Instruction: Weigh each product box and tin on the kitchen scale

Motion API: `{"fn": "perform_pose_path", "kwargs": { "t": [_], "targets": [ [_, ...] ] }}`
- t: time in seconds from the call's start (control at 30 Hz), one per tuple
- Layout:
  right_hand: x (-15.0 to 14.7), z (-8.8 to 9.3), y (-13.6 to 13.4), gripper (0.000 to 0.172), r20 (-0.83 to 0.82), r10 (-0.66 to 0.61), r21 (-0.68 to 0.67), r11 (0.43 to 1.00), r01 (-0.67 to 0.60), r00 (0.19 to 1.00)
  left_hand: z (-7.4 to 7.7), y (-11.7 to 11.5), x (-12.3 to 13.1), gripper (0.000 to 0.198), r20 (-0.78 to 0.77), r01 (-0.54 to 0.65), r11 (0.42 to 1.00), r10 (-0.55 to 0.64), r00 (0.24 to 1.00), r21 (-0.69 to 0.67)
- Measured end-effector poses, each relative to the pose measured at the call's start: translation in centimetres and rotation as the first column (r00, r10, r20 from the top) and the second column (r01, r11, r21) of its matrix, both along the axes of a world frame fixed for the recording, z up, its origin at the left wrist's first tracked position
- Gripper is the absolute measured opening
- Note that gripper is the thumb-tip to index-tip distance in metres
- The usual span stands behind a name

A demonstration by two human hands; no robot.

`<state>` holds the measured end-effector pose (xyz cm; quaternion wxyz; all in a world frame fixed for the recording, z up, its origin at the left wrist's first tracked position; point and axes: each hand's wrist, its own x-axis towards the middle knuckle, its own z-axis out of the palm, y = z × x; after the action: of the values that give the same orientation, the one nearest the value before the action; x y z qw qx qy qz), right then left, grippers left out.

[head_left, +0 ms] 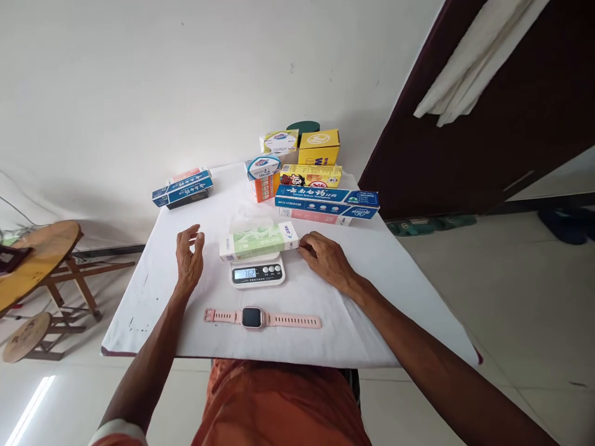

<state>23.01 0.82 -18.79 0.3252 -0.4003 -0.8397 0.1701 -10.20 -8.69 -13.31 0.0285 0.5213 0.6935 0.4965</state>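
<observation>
Carton (260,240): green-and-white, printed, laid across scale (258,273).
Left hand (189,258): held loosely spread.
Right hand (329,260): placed at carton's end; pinch cannot be confirmed.

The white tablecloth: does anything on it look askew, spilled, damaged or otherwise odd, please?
Yes, one thing: dark marks near the left edge of the tablecloth stand out against the otherwise white fabric. The green box overhangs both sides of the scale, simply because it is longer. No spill is visible.
</observation>
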Motion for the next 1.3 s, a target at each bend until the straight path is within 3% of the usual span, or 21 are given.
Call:
{"fn": "perform_pose_path", "kwargs": {
  "t": [0.07,0.17,0.27,0.37,0.47,0.57,0.7,0.8,0.9,1.03,1.17,1.3],
  "targets": [
    [0.0,0.0,0.0,0.010,0.003,-0.001,0.005,1.000,0.001,1.000,-0.9,-0.2,-0.3,0.046,-0.005,-0.032,0.999,0.032,0.999,0.002],
    [-0.1,-0.1,0.0,0.011,-0.005,-0.001,0.013,1.000,0.001,1.000,-1.0,-0.3,-0.4,0.045,-0.028,-0.022,1.000,0.022,0.999,0.014],
    [-0.1,-0.1,0.1,0.012,-0.019,0.006,0.012,1.000,-0.006,1.000,-0.1,-0.4,0.1,0.047,-0.096,0.048,0.999,-0.048,0.994,0.001],
    [-0.2,0.0,0.1,0.010,-0.018,0.002,-0.003,1.000,-0.002,1.000,1.6,-0.3,1.7,0.057,-0.295,0.174,0.979,-0.197,0.935,-0.103],
    [-0.2,0.1,0.1,0.009,-0.012,-0.006,-0.023,1.000,0.005,1.000,3.7,0.4,4.0,0.068,-0.483,0.311,0.891,-0.442,0.756,-0.330],
    [-0.2,0.3,0.1,0.009,-0.001,-0.015,-0.028,0.999,0.015,1.000,5.0,1.8,5.8,0.068,-0.519,0.319,0.796,-0.585,0.624,-0.515],
    [-0.3,0.4,0.1,0.011,0.002,-0.015,-0.037,0.999,0.015,1.000,6.0,3.4,6.1,0.050,-0.466,0.298,0.710,-0.664,0.585,-0.638],
    [-0.3,0.4,0.2,0.012,-0.019,-0.014,-0.049,0.999,0.013,1.000,7.6,4.3,6.0,0.048,-0.412,0.368,0.699,-0.680,0.607,-0.612],
    [-0.4,0.3,0.3,0.013,-0.040,-0.016,-0.050,0.999,0.014,0.999,10.0,6.3,7.6,0.053,-0.451,0.426,0.737,-0.665,0.595,-0.525],
    [-0.4,0.2,0.3,0.016,-0.044,-0.018,-0.040,0.999,0.017,0.999,11.7,11.4,12.2,0.058,-0.564,0.445,0.752,-0.660,0.497,-0.487],
    [-0.4,0.2,0.2,0.018,-0.041,-0.007,-0.025,1.000,0.006,0.999,11.1,16.6,16.6,0.051,-0.587,0.397,0.722,-0.692,0.421,-0.567],
    [-0.4,0.2,0.1,0.017,-0.039,-0.015,-0.016,1.000,0.014,0.999,10.1,18.8,18.0,0.053,-0.617,0.343,0.738,-0.675,0.405,-0.581]
  ]
}}
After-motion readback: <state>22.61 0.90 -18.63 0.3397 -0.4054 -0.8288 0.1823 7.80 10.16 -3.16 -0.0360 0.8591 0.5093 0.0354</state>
